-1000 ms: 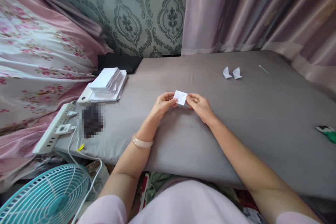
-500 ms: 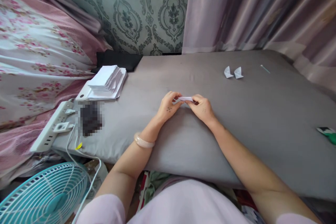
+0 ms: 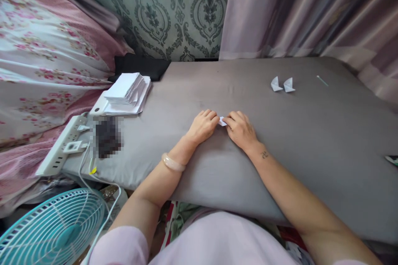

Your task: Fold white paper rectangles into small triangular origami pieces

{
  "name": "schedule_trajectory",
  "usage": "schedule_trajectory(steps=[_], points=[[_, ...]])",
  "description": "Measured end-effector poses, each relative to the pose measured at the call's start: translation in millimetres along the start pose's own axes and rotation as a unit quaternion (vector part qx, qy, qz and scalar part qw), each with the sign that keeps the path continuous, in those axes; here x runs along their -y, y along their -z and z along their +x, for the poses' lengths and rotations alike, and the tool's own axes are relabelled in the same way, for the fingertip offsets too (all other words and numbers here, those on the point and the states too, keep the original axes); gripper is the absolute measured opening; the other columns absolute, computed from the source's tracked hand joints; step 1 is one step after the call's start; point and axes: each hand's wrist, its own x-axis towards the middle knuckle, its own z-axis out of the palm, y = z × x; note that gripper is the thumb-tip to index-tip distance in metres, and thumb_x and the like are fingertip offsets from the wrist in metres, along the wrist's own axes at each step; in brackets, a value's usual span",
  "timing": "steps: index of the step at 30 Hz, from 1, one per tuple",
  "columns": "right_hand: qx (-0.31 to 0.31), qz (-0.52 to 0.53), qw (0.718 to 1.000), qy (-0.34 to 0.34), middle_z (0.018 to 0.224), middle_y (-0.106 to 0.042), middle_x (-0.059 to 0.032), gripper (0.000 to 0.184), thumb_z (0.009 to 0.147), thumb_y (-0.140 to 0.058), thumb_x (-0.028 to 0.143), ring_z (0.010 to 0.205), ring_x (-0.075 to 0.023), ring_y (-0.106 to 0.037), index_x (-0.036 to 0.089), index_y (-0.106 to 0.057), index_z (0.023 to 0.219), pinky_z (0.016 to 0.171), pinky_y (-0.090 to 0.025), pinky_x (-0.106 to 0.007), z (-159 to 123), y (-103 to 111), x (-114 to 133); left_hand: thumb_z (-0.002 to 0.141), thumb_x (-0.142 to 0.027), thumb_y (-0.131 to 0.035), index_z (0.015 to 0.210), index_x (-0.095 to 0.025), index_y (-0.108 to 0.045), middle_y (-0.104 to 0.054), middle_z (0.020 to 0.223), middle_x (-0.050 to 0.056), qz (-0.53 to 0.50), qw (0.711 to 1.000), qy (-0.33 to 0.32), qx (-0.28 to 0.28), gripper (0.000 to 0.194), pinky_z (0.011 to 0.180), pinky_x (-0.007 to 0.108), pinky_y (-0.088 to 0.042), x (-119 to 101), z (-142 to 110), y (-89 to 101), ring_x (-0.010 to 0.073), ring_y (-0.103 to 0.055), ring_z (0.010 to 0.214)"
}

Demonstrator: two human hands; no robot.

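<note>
A small folded piece of white paper [image 3: 222, 121] lies on the grey sheet [image 3: 280, 132], mostly covered by my fingers. My left hand [image 3: 202, 126] presses down on its left side with curled fingers. From the right, my right hand [image 3: 241, 129] pinches and presses the same paper. Only a small white corner shows between the two hands. Two finished white folded paper pieces [image 3: 282, 84] sit farther back on the right.
A stack of white paper [image 3: 127, 93] rests at the sheet's left edge, beside a white power strip [image 3: 62, 147] and a blurred dark object [image 3: 107, 137]. A teal fan [image 3: 51, 227] stands at lower left. A thin stick [image 3: 322, 80] lies at far right; curtains behind.
The paper was held up as a flat square, then folded narrower and lowered. Now both hands press it flat against the sheet, hiding most of it.
</note>
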Motion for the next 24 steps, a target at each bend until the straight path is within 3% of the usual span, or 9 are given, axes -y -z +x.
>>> schedule_trajectory(steps=[4, 8, 15, 24], points=[[0.046, 0.036, 0.998, -0.012, 0.1, -0.065, -0.0098, 0.029, 0.094, -0.043, 0.016, 0.094, -0.0236, -0.053, 0.02, -0.07, 0.104, 0.082, -0.043, -0.035, -4.0, -1.1, -1.9, 0.097, -0.021, -0.034, 0.094, -0.015, -0.064, -0.062, 0.097, 0.012, -0.026, 0.999, 0.014, 0.033, 0.031, 0.084, 0.034, -0.042, 0.1, -4.1, -3.0, 0.0221, -0.054, 0.09], [0.054, 0.097, 0.993, -0.05, 0.105, -0.066, -0.0079, 0.02, 0.091, -0.053, 0.023, 0.098, -0.0233, -0.056, 0.02, -0.071, 0.099, 0.082, -0.045, -0.035, -5.4, -1.2, -4.6, 0.096, -0.024, -0.041, 0.097, -0.016, -0.067, -0.064, 0.1, 0.01, -0.113, 0.991, 0.064, 0.029, 0.026, 0.086, 0.032, -0.045, 3.4, -6.8, -4.6, 0.0208, -0.057, 0.094], [0.033, 0.158, 0.978, -0.132, 0.1, -0.067, -0.0074, 0.017, 0.089, -0.057, 0.025, 0.094, -0.0214, -0.061, 0.021, -0.073, 0.084, 0.086, -0.046, -0.035, -3.4, 0.9, -7.4, 0.086, -0.03, -0.061, 0.087, -0.017, -0.072, -0.065, 0.087, 0.007, -0.271, 0.943, 0.191, 0.014, 0.017, 0.074, 0.028, -0.046, 7.8, -3.1, -2.6, 0.0171, -0.059, 0.079], [-0.01, 0.196, 0.958, -0.207, 0.095, -0.067, -0.0064, 0.025, 0.088, -0.056, 0.035, 0.073, -0.0164, -0.061, 0.021, -0.071, 0.073, 0.075, -0.048, -0.033, -2.5, -4.2, -8.7, 0.089, -0.031, -0.055, 0.085, -0.016, -0.071, -0.062, 0.083, 0.006, -0.263, 0.941, 0.211, 0.014, 0.022, 0.069, 0.027, -0.043, 5.0, 0.1, -1.3, 0.0153, -0.055, 0.073]])
